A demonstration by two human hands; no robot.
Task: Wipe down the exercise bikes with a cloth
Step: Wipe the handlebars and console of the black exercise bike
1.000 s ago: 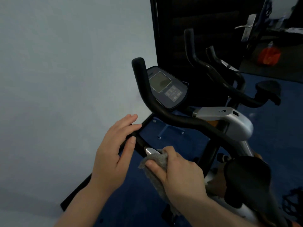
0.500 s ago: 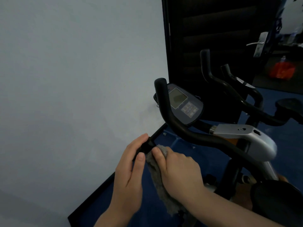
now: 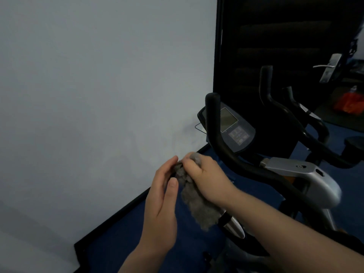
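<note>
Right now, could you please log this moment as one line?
right hand grips cloth | wiping handlebar end | left hand steadies

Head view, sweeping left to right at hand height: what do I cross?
Wall → left hand → grey cloth → right hand → silver bike frame.
</note>
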